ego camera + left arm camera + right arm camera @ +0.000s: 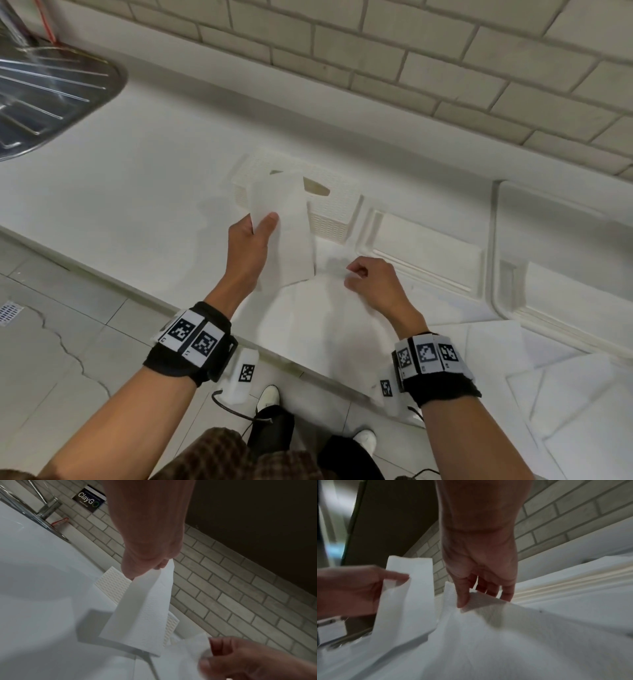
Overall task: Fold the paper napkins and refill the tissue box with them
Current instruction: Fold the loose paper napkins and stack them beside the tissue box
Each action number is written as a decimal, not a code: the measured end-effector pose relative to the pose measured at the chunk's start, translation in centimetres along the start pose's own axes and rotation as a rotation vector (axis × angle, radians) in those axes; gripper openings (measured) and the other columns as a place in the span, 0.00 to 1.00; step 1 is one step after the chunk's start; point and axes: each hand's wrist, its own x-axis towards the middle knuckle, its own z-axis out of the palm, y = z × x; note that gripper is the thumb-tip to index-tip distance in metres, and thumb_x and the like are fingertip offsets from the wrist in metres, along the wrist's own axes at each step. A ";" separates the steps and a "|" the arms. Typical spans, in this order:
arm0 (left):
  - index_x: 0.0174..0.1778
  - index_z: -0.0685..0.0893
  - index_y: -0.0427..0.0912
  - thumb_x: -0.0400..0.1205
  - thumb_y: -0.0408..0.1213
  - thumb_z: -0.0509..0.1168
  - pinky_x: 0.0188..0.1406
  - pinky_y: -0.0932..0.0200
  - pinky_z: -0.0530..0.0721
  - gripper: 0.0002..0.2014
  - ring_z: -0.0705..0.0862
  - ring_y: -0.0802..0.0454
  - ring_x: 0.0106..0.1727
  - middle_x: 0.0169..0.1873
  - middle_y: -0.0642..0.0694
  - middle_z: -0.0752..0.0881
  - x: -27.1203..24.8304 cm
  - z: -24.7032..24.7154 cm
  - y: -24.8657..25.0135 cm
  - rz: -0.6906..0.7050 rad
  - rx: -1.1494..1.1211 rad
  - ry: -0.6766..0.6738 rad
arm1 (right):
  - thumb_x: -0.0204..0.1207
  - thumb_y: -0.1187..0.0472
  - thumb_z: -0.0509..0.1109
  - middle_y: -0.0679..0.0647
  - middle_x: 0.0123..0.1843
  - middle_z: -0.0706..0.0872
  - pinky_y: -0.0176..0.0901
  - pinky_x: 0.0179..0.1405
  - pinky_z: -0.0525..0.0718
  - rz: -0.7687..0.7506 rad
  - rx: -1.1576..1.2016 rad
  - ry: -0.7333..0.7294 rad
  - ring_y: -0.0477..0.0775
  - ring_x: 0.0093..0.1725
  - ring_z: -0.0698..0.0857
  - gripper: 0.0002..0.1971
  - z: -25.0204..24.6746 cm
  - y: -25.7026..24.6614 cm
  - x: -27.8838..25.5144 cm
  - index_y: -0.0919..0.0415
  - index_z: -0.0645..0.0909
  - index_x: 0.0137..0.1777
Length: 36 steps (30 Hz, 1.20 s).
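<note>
A white countertop (144,192) ran beneath a wall of pale brick-pattern tiles (428,65). At ten o'clock a steel sink drainboard (44,99) cut into the surface, and the left wrist view showed a tap (46,507) behind it and a dark sign reading "ClayGO" (89,498) on the tiles. Grey floor tiles (61,308) lay along the counter's near edge.

The white woven-pattern tissue box (329,209) stood at twelve o'clock from the hands, close to the wall. The left hand (251,246) pinched a folded napkin (284,226) between thumb and fingers, lifting it in front of the box's slot. The right hand (373,284), at four o'clock from the left, pinched the far edge of an unfolded napkin (325,325) spread on the counter. More loose napkins (561,383) lay at four o'clock, beside moulded white panels (428,253).
</note>
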 end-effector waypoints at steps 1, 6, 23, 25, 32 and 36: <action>0.44 0.85 0.50 0.84 0.38 0.64 0.38 0.64 0.87 0.06 0.88 0.58 0.41 0.41 0.53 0.89 0.0 0.0 0.0 -0.003 -0.007 -0.004 | 0.73 0.64 0.75 0.52 0.46 0.86 0.39 0.41 0.79 -0.007 0.076 0.007 0.51 0.45 0.83 0.05 -0.7 -0.2 0.0 0.58 0.86 0.48; 0.58 0.83 0.47 0.86 0.39 0.61 0.39 0.70 0.84 0.08 0.87 0.61 0.46 0.46 0.56 0.88 0.3 0.5 0.6 0.012 -0.027 -0.024 | 0.75 0.65 0.74 0.49 0.40 0.87 0.42 0.42 0.81 -0.125 0.348 0.060 0.48 0.38 0.84 0.08 -5.3 -3.4 -0.8 0.51 0.81 0.40; 0.67 0.82 0.44 0.84 0.52 0.61 0.63 0.46 0.84 0.21 0.88 0.46 0.61 0.60 0.44 0.89 -1.7 2.9 1.6 -0.236 -0.175 -0.447 | 0.80 0.61 0.68 0.53 0.44 0.86 0.46 0.40 0.84 -0.037 0.570 0.301 0.51 0.41 0.84 0.02 -2.6 -8.9 0.6 0.59 0.79 0.50; 0.57 0.86 0.41 0.82 0.40 0.67 0.55 0.49 0.88 0.10 0.90 0.44 0.52 0.50 0.45 0.91 -1.6 2.6 1.3 -0.137 0.059 -0.318 | 0.81 0.57 0.67 0.52 0.50 0.86 0.44 0.45 0.86 -0.009 0.542 0.318 0.52 0.47 0.86 0.06 -1.9 -7.8 0.7 0.58 0.80 0.54; 0.62 0.82 0.40 0.85 0.36 0.60 0.40 0.57 0.84 0.11 0.86 0.49 0.44 0.46 0.47 0.87 1.2 0.3 0.8 -0.075 0.192 -0.100 | 0.66 0.57 0.80 0.53 0.65 0.79 0.51 0.64 0.74 -0.006 -0.399 -0.243 0.56 0.67 0.74 0.34 1.9 -1.4 -0.7 0.52 0.74 0.72; 0.61 0.82 0.41 0.85 0.36 0.60 0.43 0.57 0.83 0.11 0.86 0.49 0.48 0.47 0.48 0.87 1.1 0.3 0.7 -0.086 0.184 -0.131 | 0.67 0.55 0.78 0.51 0.58 0.80 0.52 0.63 0.69 -0.004 -0.497 -0.201 0.56 0.64 0.73 0.20 2.5 -1.0 -0.3 0.52 0.80 0.59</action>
